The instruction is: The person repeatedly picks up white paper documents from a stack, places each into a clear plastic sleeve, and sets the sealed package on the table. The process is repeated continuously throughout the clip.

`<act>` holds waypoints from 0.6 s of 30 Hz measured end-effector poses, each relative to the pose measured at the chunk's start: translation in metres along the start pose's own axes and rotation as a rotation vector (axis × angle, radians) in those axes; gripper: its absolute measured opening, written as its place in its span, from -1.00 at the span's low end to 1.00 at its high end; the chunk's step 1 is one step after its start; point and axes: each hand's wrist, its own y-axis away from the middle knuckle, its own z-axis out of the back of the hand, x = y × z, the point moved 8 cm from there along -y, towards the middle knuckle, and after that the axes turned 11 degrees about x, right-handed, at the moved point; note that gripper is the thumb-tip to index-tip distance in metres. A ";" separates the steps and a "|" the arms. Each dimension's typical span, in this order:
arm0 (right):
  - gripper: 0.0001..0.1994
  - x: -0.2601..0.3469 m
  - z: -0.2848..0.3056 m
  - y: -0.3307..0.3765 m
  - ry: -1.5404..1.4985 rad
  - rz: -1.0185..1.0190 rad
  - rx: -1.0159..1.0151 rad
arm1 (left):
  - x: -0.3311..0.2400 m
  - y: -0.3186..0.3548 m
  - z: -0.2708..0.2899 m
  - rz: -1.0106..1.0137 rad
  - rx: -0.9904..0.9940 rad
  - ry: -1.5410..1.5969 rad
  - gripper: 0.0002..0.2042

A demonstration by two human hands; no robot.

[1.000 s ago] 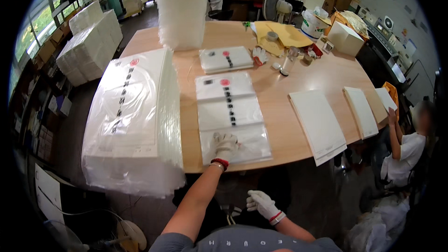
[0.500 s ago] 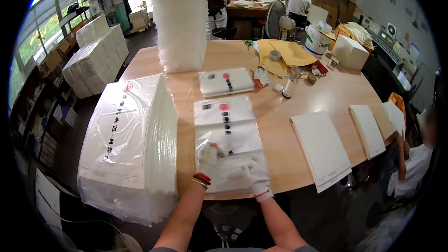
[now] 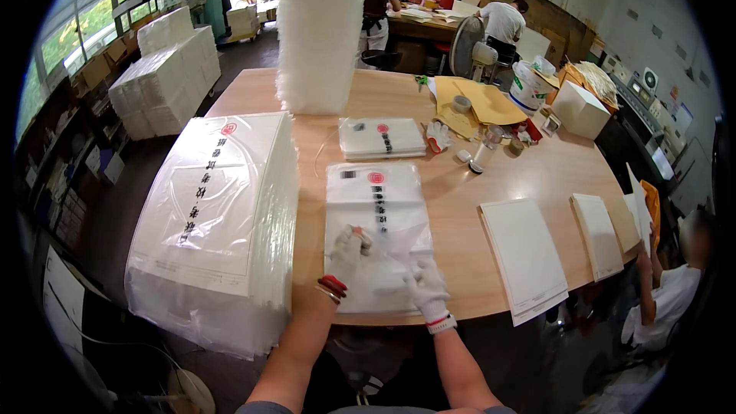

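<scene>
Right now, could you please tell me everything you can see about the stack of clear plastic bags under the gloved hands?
The stack of clear plastic bags lies flat near the front edge of the wooden table. The bags look thin, glossy and see-through, each with a red round mark and a column of dark print near the top. The left hand and right hand, both in white gloves, rest on the lower half, where the top sheet is wrinkled. A taller stack of large bags sits beside it.
</scene>
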 end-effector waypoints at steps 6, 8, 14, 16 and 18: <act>-0.63 0.060 0.033 0.035 -0.116 0.373 -0.327 | -0.007 0.001 -0.025 0.076 0.148 -0.384 -0.93; -0.71 0.106 0.034 -0.001 -0.309 0.425 -0.195 | -0.013 0.006 -0.035 0.078 0.180 -0.406 -0.93; -0.77 0.035 -0.090 -0.009 1.013 0.140 0.086 | -0.104 0.055 -0.099 -0.166 0.308 -0.590 -0.77; -0.69 0.024 -0.097 0.021 0.183 0.367 0.306 | -0.082 0.054 -0.080 -0.192 0.295 -0.640 -0.70; -0.68 0.026 -0.046 0.069 -0.520 0.378 0.421 | -0.084 0.078 -0.079 -0.180 0.253 -0.760 -0.68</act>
